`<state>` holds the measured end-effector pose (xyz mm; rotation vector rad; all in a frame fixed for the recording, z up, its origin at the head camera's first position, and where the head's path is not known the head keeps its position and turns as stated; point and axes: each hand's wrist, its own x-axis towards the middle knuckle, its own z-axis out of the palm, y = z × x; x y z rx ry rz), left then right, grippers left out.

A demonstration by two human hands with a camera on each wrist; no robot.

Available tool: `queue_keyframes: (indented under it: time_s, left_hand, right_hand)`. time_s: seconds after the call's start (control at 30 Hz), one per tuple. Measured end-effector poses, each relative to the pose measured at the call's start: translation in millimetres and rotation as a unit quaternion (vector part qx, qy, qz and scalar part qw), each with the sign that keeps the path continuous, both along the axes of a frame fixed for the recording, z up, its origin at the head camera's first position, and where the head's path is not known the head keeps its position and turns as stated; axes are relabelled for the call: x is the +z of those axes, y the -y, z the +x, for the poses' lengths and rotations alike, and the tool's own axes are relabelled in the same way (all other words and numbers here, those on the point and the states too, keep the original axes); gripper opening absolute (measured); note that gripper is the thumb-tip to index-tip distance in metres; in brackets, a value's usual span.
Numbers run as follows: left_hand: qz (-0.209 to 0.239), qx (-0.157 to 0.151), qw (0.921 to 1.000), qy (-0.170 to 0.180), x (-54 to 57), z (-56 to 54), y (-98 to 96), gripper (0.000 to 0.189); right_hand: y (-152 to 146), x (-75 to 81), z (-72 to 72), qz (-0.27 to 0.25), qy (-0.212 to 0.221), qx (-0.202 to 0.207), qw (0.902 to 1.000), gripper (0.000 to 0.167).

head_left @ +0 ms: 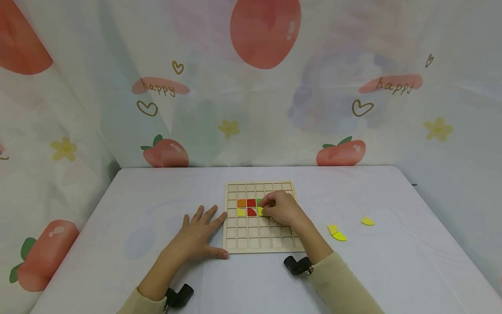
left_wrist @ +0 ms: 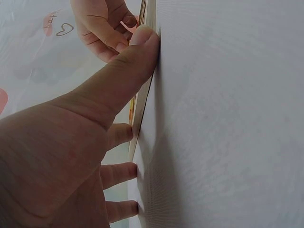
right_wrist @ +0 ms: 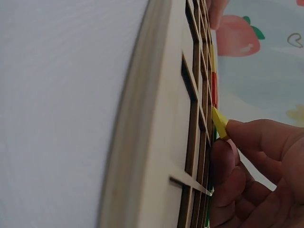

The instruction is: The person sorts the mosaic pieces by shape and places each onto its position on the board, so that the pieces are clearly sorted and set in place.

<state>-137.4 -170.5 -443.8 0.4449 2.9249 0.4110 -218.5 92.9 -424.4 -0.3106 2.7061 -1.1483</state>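
Observation:
A square wooden grid board (head_left: 243,244) lies on the table, its cells framed by thin raised strips. Several cells hold flat pieces: an orange square (head_left: 241,203), a red square (head_left: 251,203), a yellow piece (head_left: 241,212) and a red curved piece (head_left: 251,212); green shows beside the right fingers. My right hand (head_left: 283,208) pinches a small yellow piece (right_wrist: 220,124) between thumb and index finger, tilted, with one end at the grid. My left hand (head_left: 198,235) is spread at the board's left edge, its thumb (left_wrist: 145,40) at the near left corner.
Right of the board, loose yellow pieces (head_left: 339,236) lie on the white tablecloth, with another yellow quarter-round piece (head_left: 368,221) farther right. Black wrist devices (head_left: 179,295) sit on both wrists. A printed curtain (head_left: 251,109) stands behind the table.

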Motion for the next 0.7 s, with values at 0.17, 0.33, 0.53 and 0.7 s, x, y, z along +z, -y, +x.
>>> queue_keyframes:
  time_s: [0.17, 0.33, 0.53, 0.7]
  left_hand:
    - [-0.002, -0.001, 1.0000, -0.002, 0.8, 1.2, 0.2, 0.107]
    - [-0.002, -0.002, 1.0000, -0.001, 1.0, 0.8, 0.3, 0.107]
    - [-0.001, -0.003, 1.0000, -0.003, 1.2, 0.2, -0.1, 0.105]
    - [-0.001, -0.002, 1.0000, -0.002, 1.9, 0.6, -0.8, 0.105]
  right_hand:
    - [1.6, -0.2, -0.5, 0.015, -0.001, -0.001, 0.9999, 0.012]
    - [2.8, -1.3, -0.9, 0.020, -0.003, -0.003, 0.9998, 0.012]
    - [4.1, -2.8, -1.0, 0.020, -0.008, -0.004, 0.9998, 0.014]
    - [6.2, -1.9, -0.5, 0.031, -0.017, -0.007, 0.9994, 0.014]
